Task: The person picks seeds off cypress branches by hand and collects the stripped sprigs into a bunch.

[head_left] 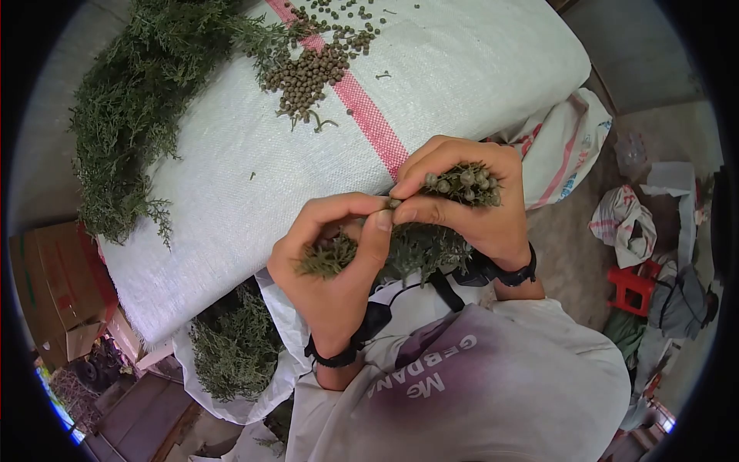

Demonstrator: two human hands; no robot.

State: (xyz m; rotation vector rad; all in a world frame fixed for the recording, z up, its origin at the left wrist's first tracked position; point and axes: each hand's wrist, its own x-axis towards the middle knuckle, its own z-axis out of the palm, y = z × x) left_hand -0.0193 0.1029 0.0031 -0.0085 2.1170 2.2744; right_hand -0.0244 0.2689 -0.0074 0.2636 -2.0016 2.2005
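My left hand (pixel 327 262) is closed, with green needle-like foliage (pixel 329 256) showing inside its curled fingers. My right hand (pixel 481 196) is closed on an evergreen sprig (pixel 466 185) bearing several round grey-green berries. The thumbs and forefingers of both hands meet at a small berry (pixel 393 204); which hand grips it I cannot tell. More evergreen foliage (pixel 423 250) hangs just below the hands. Beyond them, a pile of loose brownish berries (pixel 308 81) lies on a stuffed white woven sack (pixel 454 69) with a pink stripe.
A large heap of cut evergreen branches (pixel 146 100) covers the sack's left side. Below it, an open white bag (pixel 212 396) holds more branches. Cardboard boxes (pixel 65 277) stand at left. A red plastic stool (pixel 633 289) and a crumpled striped sack (pixel 623 223) are on the right.
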